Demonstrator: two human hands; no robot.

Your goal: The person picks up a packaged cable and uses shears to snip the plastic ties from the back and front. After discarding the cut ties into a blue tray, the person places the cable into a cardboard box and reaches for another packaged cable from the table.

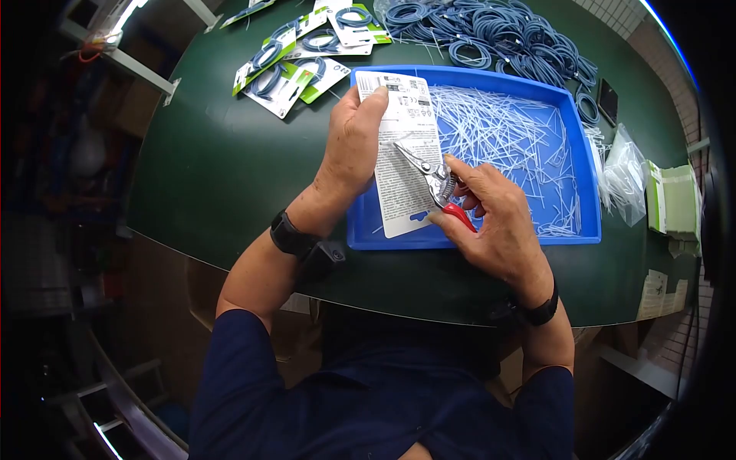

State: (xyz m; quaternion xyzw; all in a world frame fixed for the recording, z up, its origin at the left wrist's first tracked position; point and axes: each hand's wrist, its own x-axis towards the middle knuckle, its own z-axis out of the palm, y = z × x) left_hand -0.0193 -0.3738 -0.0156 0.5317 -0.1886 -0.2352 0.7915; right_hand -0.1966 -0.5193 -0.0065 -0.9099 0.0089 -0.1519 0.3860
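Observation:
My left hand (354,142) is closed on the edge of a white printed packaging card (406,188), its thumb near the card's top. The card's text side faces me, with a hanging hole at its lower end. In my right hand (494,211) is a pair of red-handled snips (441,182), gripped by the handles. The pointed metal blades lie against or just over the middle of the card. Beneath both hands sits a blue tray (475,241) with many thin white ties (498,134) scattered in it. The card's far side is hidden.
Several carded cables (318,50) lie at the back left. A large pile of coiled blue-grey cables (498,31) is behind the tray. On the right are a dark phone (608,100), a clear plastic bag (625,172) and a stack of green-edged cards (675,199).

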